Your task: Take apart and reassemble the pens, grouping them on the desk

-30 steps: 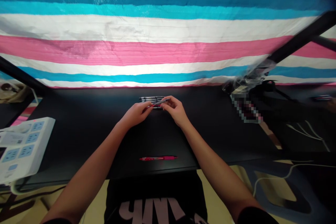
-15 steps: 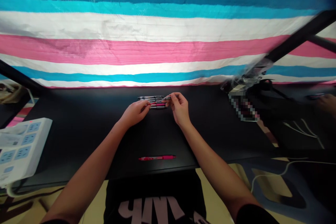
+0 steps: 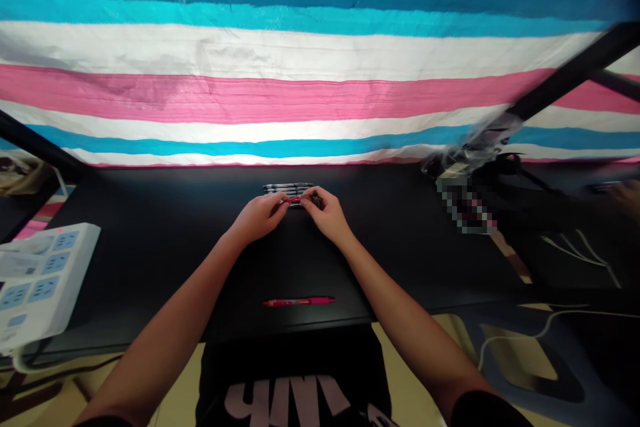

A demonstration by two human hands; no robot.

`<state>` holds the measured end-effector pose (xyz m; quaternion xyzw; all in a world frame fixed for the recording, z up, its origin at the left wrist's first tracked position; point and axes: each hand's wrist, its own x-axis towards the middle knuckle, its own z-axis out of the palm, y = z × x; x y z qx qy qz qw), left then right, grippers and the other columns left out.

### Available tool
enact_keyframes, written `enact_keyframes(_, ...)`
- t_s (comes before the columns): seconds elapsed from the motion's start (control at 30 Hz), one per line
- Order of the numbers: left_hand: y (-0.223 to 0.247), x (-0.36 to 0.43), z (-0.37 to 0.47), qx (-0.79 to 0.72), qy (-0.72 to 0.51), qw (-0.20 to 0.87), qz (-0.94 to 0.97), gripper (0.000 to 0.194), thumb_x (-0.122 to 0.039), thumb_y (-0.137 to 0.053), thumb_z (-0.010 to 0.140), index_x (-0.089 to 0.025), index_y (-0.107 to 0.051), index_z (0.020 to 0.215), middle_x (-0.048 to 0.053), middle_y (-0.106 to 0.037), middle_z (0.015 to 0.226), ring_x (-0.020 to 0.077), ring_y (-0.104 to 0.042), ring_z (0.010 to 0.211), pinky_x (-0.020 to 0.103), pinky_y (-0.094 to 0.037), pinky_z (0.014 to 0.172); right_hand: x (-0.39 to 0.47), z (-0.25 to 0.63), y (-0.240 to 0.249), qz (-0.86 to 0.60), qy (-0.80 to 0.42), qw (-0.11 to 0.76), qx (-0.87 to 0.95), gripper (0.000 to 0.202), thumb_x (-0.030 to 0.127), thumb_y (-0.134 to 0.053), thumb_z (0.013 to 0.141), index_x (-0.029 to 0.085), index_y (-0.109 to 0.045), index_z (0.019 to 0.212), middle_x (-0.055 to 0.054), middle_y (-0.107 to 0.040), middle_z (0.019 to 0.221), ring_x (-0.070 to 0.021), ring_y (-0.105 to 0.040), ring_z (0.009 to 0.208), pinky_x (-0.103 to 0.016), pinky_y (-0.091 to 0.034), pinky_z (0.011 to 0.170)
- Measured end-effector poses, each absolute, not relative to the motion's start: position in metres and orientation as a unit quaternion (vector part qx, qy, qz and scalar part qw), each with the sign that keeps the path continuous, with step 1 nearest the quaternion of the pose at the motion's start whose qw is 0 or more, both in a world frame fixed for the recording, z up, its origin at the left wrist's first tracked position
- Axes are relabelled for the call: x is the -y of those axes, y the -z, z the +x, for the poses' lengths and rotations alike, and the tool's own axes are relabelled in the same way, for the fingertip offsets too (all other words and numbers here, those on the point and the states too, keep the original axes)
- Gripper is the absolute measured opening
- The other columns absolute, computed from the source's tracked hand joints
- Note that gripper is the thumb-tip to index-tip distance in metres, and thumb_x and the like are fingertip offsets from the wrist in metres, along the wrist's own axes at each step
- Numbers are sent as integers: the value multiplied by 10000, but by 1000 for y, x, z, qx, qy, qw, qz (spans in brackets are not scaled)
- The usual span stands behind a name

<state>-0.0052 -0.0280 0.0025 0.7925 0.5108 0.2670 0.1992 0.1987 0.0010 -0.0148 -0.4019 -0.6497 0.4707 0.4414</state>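
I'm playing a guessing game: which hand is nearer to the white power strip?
Left. The left hand is to the right of the power strip; the right hand is farther right, beyond it.

White power strip (image 3: 53, 287) at left; striped sheet (image 3: 300, 100) behind; clear plastic (image 3: 493, 137), seemingly crumpled, at right.

Two bare arms reach forward from the lower corners of the view, the left arm (image 3: 175, 307) and the right arm (image 3: 405, 297) slanting inward so the hands come close together near the middle. The left hand (image 3: 259, 217) is turned with its back showing, thumb and index finger pinched together, the other fingers curled beneath. The right hand (image 3: 326, 213) faces it, thumb and index finger brought together in a pinch, fingers bent. Both wrists look nearly straight, and short black sleeves (image 3: 485, 408) edge the upper arms.
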Motion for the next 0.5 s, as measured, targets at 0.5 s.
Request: enact_keyframes(0.5,0,27,-6,-510,-262,196,795,263,-366,-500,1033,-194,-698,1003,41,-695,796,184,-634,702,280,-431,670,-3,201,16,-403,-514,453,606,239,446,-730,825,219,-663,860,-10,-618,786,-132,-489,598,-283,-407,546)
